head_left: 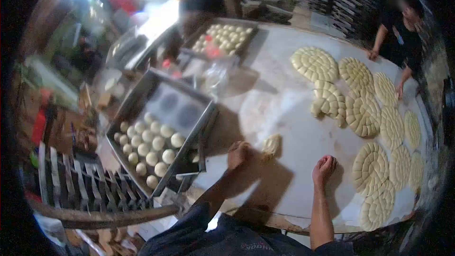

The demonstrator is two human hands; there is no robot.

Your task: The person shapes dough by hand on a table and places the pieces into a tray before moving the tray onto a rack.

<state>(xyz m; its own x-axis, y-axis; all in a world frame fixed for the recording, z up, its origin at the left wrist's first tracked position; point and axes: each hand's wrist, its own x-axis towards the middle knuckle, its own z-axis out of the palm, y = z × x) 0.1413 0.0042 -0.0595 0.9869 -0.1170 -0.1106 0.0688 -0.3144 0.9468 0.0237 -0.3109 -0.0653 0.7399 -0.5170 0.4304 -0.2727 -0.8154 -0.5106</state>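
Pale tabletop (289,123) spans mid-frame. Lower left, a tray (187,97) holds dough balls (147,136); near center, the left hand (239,155), grip too blurred to tell, rests beside a dough lump (271,146); right of center, the right hand (325,169) is fisted; far right, dough rounds (370,168).

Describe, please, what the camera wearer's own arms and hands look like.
The left hand and right hand are bare. The forearms are uncovered below the short dark sleeves of a dark shirt with pale lettering, too blurred to read.
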